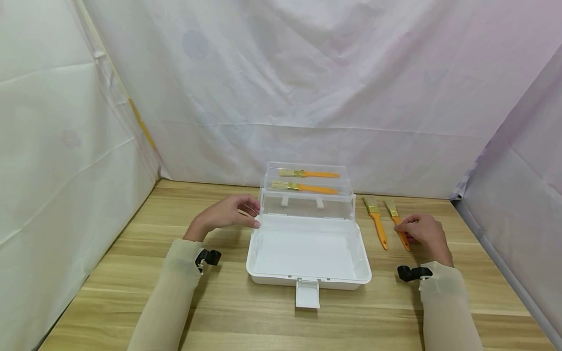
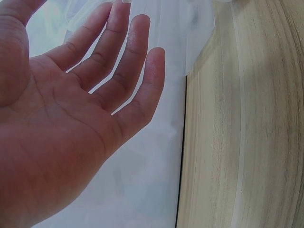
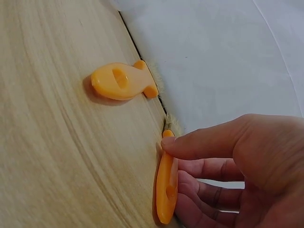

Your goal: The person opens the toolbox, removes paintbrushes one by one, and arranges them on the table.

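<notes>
A white plastic box (image 1: 307,253) stands open in front of me, its latch hanging at the front. Clear plastic trays (image 1: 268,180) rise behind its base. They bear two paintbrushes with orange handles, a rear brush (image 1: 320,174) and a front brush (image 1: 316,189). My left hand (image 1: 226,213) is at the box's back left corner, fingers loosely bent and spread, nothing in the palm. To the right of the box, my right hand (image 1: 425,230) pinches the orange handle of a narrow paintbrush (image 3: 166,190) between thumb and fingers. A wider paintbrush (image 1: 377,224) lies just left of it.
The box and loose brushes are on a wood-grain table (image 1: 228,317). A white cloth (image 1: 307,87) hangs close behind the box and trays, with more cloth at both sides. Each sleeve carries a black wrist mount, such as the left mount (image 1: 208,257).
</notes>
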A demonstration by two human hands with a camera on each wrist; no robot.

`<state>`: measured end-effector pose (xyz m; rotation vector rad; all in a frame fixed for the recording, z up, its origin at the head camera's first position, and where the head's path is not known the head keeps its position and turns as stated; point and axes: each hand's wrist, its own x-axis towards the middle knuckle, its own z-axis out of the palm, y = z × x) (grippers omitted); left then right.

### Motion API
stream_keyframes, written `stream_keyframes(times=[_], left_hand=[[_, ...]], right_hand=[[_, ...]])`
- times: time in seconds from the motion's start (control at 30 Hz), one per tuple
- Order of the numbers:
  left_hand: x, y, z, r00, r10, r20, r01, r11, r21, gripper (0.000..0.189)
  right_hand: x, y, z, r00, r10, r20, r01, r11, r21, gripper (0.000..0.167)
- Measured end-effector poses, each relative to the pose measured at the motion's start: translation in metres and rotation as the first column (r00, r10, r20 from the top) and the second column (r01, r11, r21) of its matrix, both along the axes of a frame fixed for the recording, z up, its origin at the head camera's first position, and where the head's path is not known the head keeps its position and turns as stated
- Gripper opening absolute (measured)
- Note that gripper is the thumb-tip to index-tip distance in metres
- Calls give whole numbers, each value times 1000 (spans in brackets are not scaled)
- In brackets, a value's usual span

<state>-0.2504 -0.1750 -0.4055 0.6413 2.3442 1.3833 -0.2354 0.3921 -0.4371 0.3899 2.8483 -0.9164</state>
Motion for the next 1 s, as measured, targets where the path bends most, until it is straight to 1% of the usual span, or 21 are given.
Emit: stream_keyframes(times=[0.43, 0.7, 1.0], left_hand=[[3, 1, 2, 1000, -9, -9, 9, 1000, 2, 48], [4, 1, 2, 1000, -6, -4, 6, 1000, 1, 48], [4, 1, 3, 1000, -6, -4, 6, 1000, -2, 48]], right_hand=[[1, 1, -3, 1000, 2, -10, -2, 1000, 23, 43], [2, -1, -1, 1000, -11, -1, 11, 1000, 11, 46], [3, -3, 0, 1000, -25, 1, 25, 1000, 0, 47]])
